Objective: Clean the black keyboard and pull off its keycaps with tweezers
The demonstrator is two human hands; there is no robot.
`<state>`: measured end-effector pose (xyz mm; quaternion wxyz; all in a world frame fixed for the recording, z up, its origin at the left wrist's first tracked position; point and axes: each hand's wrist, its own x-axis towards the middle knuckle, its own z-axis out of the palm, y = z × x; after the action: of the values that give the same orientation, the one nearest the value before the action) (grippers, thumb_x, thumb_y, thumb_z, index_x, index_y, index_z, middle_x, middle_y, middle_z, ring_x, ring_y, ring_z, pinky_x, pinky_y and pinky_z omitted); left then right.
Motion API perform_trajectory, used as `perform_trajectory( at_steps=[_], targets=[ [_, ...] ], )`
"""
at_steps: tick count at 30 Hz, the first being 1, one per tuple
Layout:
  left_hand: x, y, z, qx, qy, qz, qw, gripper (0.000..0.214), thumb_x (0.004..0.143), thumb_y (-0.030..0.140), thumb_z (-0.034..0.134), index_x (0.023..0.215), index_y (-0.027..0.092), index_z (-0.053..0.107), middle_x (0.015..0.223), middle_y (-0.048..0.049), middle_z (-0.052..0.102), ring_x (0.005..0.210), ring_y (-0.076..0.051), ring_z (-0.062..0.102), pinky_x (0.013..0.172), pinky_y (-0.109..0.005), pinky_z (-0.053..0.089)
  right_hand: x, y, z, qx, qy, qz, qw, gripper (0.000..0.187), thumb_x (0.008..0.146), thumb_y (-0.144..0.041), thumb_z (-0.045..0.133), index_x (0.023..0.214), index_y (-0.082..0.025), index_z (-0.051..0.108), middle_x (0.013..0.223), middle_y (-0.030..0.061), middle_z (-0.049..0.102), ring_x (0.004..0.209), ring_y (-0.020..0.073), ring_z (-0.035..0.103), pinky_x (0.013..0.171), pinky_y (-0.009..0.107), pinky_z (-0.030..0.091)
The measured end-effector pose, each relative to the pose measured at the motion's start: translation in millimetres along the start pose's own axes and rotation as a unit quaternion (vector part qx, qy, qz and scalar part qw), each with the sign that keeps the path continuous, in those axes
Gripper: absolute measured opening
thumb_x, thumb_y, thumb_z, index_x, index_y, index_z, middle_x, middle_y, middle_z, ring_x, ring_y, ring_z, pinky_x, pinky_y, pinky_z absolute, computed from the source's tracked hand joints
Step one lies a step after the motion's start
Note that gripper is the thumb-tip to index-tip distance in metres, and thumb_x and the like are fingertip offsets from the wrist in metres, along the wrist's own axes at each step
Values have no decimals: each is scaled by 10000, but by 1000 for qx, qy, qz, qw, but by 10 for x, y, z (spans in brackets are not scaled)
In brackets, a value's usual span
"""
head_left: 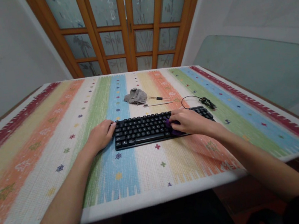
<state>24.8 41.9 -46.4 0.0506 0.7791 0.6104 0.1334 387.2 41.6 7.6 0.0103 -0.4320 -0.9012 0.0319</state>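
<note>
A black keyboard [143,129] lies on a striped, many-coloured table cover [43,145]. My left hand [100,135] rests against the keyboard's left end, its fingers curled over the edge. On the right half of the keys sits my right hand [188,120], closed on a small purple object [172,127] that it presses onto the keys. What the purple thing is I cannot make out.
A crumpled grey cloth [136,96] lies beyond the keyboard, with a thin tool [158,98] and a rod [157,104] beside it. The keyboard's black cable [203,101] coils at the right. Wooden glass doors [120,25] stand behind; a glass sheet [259,67] leans right.
</note>
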Motion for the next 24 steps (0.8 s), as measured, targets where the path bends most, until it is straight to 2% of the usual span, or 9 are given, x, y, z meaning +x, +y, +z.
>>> perform_trajectory(
  at_steps=[8, 15, 19, 24],
  targets=[
    [4, 16, -4, 1, -1, -3, 1000, 506, 990, 470, 223, 1053, 167, 624, 1082, -166, 700, 1009, -323, 663, 897, -437, 492, -126, 19, -1, 3, -36, -13, 999, 188, 883, -152, 559, 918, -151, 744, 909, 80, 656, 820, 191, 595, 708, 276, 403],
    [3, 9, 2, 7, 5, 0, 1000, 498, 990, 466, 230, 1056, 176, 629, 1092, -154, 706, 1011, -314, 660, 899, -431, 494, -96, 113, 20, -11, -4, 12, 1000, 236, 910, -177, 531, 1001, -151, 747, 1006, 109, 684, 909, 220, 627, 777, 285, 443],
    [4, 9, 0, 4, 5, 0, 1000, 496, 991, 465, 232, 1048, 176, 631, 1090, -155, 707, 1012, -316, 660, 895, -433, 494, -166, 182, -5, -24, -33, 0, 999, 232, 909, -179, 537, 993, -145, 750, 978, 107, 677, 880, 213, 628, 762, 285, 440],
    [2, 22, -4, 10, 0, -7, 1000, 521, 987, 479, 215, 1044, 166, 628, 1081, -166, 702, 1001, -322, 666, 894, -438, 495, -297, 303, -13, -60, -43, 35, 997, 226, 904, -169, 527, 934, -146, 749, 963, 110, 668, 854, 208, 626, 705, 283, 421]
  ],
)
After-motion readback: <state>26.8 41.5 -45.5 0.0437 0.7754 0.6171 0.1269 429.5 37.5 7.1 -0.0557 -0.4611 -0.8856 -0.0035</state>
